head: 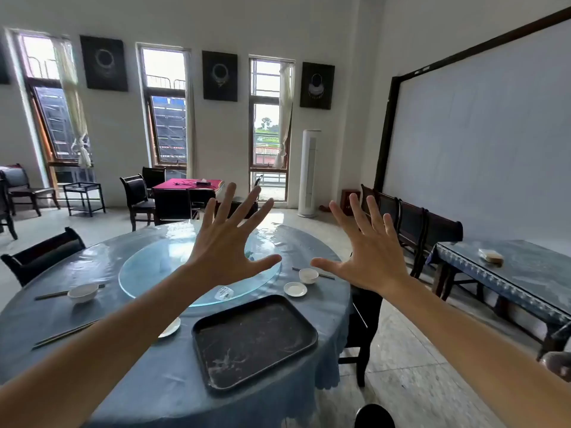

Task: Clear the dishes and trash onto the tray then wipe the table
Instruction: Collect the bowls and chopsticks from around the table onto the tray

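My left hand [227, 242] and my right hand [367, 254] are raised in front of me with fingers spread wide, holding nothing. Below them stands a round table [154, 381] with a blue cloth and a glass turntable [148, 267]. A black tray [253, 338] lies bare at the near edge. On the right sit a white bowl [308, 275] on chopsticks [327, 275] and a small saucer [295, 288]. At the left, another white bowl [82, 292] rests with chopsticks [51, 295]. A plate [171, 328] and more chopsticks [61, 334] show partly under my left arm. A clear wrapper [223, 292] lies on the turntable.
Dark chairs stand around the table: one at the left [40, 254], one at the right [364, 322]. A long blue-covered side table [506, 273] with a small packet [491, 256] stands to the right. A red table [188, 184] and a white tower unit [309, 173] are by the windows.
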A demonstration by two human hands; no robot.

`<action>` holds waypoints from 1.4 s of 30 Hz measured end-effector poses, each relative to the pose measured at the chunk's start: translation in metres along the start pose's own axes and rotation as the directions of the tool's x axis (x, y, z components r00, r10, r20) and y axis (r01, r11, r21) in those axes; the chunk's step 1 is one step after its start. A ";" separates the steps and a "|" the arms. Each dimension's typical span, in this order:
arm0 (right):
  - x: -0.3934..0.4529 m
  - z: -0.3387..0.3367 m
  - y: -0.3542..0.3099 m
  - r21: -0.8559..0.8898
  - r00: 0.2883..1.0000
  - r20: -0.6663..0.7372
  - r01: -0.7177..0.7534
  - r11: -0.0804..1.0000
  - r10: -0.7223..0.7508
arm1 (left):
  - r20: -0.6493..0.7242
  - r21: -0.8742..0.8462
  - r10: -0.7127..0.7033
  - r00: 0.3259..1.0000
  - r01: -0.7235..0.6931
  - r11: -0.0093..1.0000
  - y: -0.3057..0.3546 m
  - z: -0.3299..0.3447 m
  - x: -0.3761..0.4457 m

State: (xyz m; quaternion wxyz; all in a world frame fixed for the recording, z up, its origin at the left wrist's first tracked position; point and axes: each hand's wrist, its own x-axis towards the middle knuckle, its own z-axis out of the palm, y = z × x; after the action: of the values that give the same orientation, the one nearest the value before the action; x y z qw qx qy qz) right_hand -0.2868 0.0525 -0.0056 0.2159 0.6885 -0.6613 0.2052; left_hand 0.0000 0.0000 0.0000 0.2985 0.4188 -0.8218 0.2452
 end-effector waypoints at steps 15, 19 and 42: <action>0.055 0.095 0.100 0.094 0.998 0.063 -0.004 0.996 -0.002 | 0.140 -0.049 -0.051 0.989 0.058 0.997 0.041 0.142 0.062; 0.083 0.140 0.142 0.123 0.992 0.125 -0.010 0.992 -0.005 | 0.184 -0.075 -0.084 0.979 0.100 0.992 0.054 0.195 0.093; 0.271 0.474 0.232 0.398 0.815 0.578 -0.336 0.853 0.052 | 0.535 -0.235 -0.191 0.823 0.362 0.902 -0.044 0.564 0.202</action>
State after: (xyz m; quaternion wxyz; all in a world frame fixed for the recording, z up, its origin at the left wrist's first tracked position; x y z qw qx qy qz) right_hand -0.5090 -0.4469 -0.2353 -0.1836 0.6756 -0.6911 0.1797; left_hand -0.2196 -0.5010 -0.2489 0.1736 0.5286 -0.8289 -0.0579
